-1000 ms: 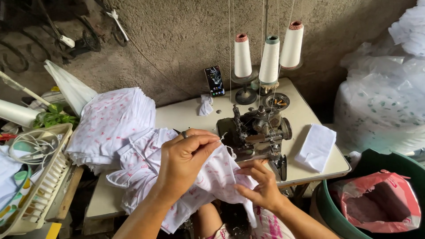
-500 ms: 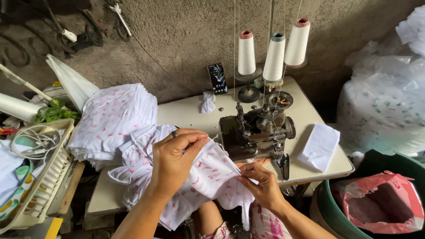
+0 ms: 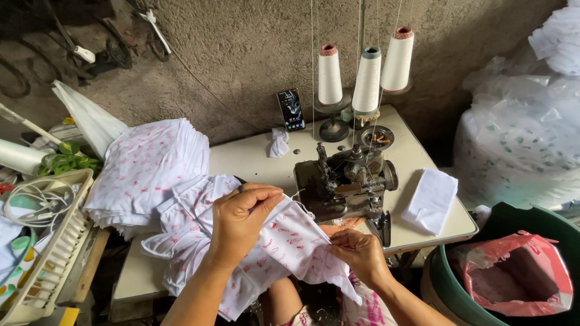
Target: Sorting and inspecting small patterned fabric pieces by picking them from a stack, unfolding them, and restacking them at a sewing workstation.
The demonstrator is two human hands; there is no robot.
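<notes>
My left hand [image 3: 240,222] grips the upper edge of a white fabric piece with pink print [image 3: 284,241], lifted over the front of the table. My right hand [image 3: 361,256] pinches the lower right edge of the same fabric, just below the dark overlock sewing machine [image 3: 347,181]. The cloth hangs between both hands and drapes down toward my lap. More of the same printed fabric [image 3: 187,211] lies bunched under my left wrist.
A tall stack of printed white fabric [image 3: 148,166] fills the table's left. Three thread cones [image 3: 365,78] stand behind the machine, a phone [image 3: 291,110] leans on the wall. A folded white cloth [image 3: 430,200] lies right. A green bin with pink bag [image 3: 513,278] stands at right, a basket [image 3: 57,241] left.
Both hands have drawn the fabric piece toward me and lower, away from the machine. My right hand shifted from under the machine to the cloth's lower edge.
</notes>
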